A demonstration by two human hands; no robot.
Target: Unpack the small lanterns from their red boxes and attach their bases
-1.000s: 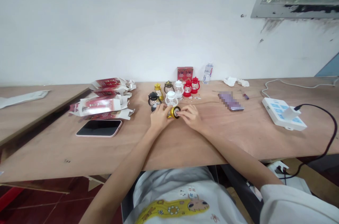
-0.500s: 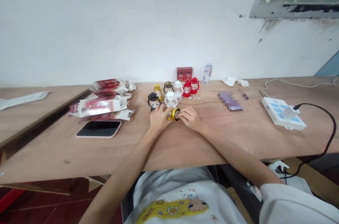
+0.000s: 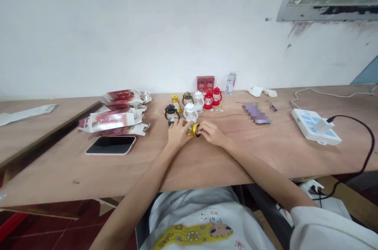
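Observation:
My left hand [image 3: 178,132] is closed around a small gold lantern [image 3: 193,130], which lies on its side with its base facing right. The fingers of my right hand [image 3: 212,132] are pinched together at that base; whatever is between the fingertips is too small to make out. Just behind my hands stand a black lantern [image 3: 171,114] and a white lantern [image 3: 190,113]. Farther back are another gold lantern [image 3: 176,103], a dark bronze-looking lantern [image 3: 188,99], a second white lantern [image 3: 199,100] and two red lanterns [image 3: 208,100]. Tiny pale scraps [image 3: 219,110] lie near the red ones.
Opened red-and-white boxes [image 3: 113,121] are heaped on the left, behind a phone [image 3: 111,145]. Red boxes [image 3: 205,84] and a clear bottle [image 3: 231,82] stand by the wall. To the right are a blurred purple item [image 3: 256,113], tissues [image 3: 255,91] and a power strip [image 3: 315,126] with cables.
My right fingertips have shifted slightly at the lantern's base, which is turned a little more out of view. Both hands stay in nearly the same place.

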